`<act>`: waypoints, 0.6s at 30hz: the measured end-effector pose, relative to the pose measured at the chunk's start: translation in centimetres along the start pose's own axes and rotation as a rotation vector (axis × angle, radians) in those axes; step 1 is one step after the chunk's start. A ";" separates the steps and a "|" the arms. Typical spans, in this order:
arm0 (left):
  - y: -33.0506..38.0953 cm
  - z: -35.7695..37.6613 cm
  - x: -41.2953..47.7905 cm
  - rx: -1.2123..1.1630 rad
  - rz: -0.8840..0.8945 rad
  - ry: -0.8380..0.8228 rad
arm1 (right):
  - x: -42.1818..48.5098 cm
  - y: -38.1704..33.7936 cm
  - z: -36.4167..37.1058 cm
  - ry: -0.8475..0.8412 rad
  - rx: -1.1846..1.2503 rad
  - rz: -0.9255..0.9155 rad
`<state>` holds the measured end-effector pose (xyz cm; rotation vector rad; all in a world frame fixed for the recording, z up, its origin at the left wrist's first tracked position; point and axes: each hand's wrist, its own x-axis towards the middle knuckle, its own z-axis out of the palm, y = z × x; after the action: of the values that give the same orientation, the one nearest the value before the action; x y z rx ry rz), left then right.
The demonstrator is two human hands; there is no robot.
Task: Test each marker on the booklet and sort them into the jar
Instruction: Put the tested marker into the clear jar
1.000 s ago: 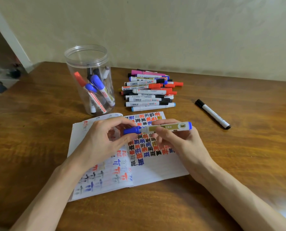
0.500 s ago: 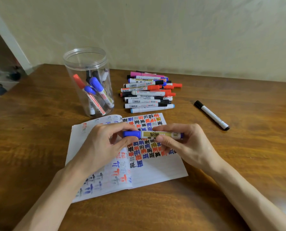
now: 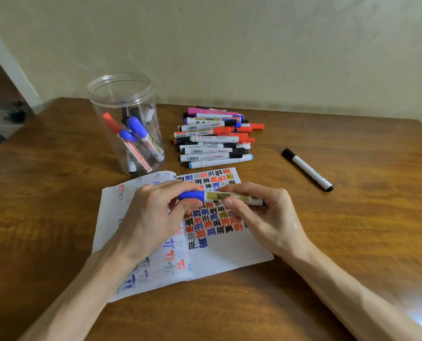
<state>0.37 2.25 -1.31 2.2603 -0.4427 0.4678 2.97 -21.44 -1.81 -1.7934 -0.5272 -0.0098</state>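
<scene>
**A:** Jar [image 3: 121,100] first: where does it stand?

**B:** Upright toward the far left corner of the counter [image 3: 352,242], with several capped markers [image 3: 136,136] leaning inside it.

**A:** And the left grip [image 3: 150,217]?

**B:** Your thumb and fingers pinch the blue cap [image 3: 191,195]. Below them the booklet [image 3: 229,252] lies spread flat near the front edge, just in front of the jar, its pages covered with coloured test marks.

**A:** The marker [image 3: 229,196] itself?

**B:** You hold it level above the page, cap end pointing left. The cap meets the barrel, but I cannot tell whether it is fully seated. Your right grip [image 3: 266,217] clasps the gold-labelled barrel, fingers over it and thumb in front.

**A:** Further right?

**B:** A pile of markers [image 3: 214,136] lies behind the booklet, near the jar. A lone black-capped marker [image 3: 307,169] lies slantwise toward the right edge, apart from the pile.
</scene>
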 end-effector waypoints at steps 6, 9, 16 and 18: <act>-0.3 -0.6 0.6 -0.160 -0.138 -0.023 | 0.9 0.0 0.0 -0.056 0.176 0.100; -0.2 -1.0 1.1 -0.272 -0.173 0.020 | 1.5 0.1 -0.1 -0.063 0.163 0.088; 0.9 -1.3 1.7 -0.447 -0.171 0.043 | 1.9 0.5 -0.3 -0.052 0.059 0.027; 1.3 -1.5 2.1 -0.470 -0.159 0.060 | 2.1 0.5 -0.5 -0.048 0.024 0.002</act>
<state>1.30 2.15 1.37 1.8047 -0.3017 0.3092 5.10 -21.25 -1.53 -1.7745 -0.5579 0.0405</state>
